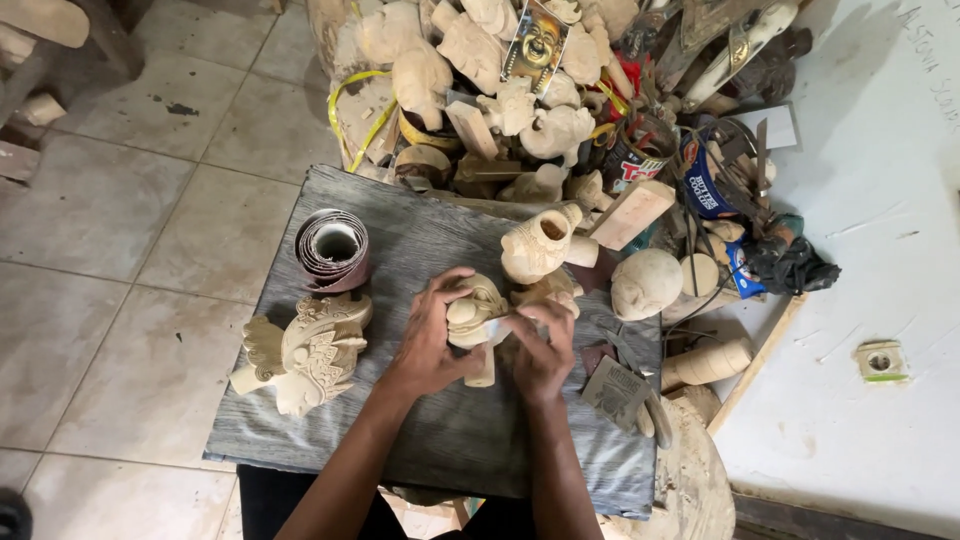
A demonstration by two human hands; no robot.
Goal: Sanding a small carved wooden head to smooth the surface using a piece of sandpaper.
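Carved wooden figure (pixel 472 318) sits mid-board, left hand (pixel 428 340) wrapped around it, fingers curled; right hand (pixel 540 350) fingers pinch a sandpaper strip (pixel 497 328) against it. Sanding seems underway; next stroke needs steady grip.

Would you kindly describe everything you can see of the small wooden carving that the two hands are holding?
The small carving is pale, unpainted wood, rounded like a little head or figure with incised curls on top. It sits near the middle of the grey wooden board, lower end toward the person. The left hand cups its left side, and the right hand presses a pale strip, probably sandpaper, against its right side. Much of its lower part is hidden by the fingers. Another pale carving stands just behind it.
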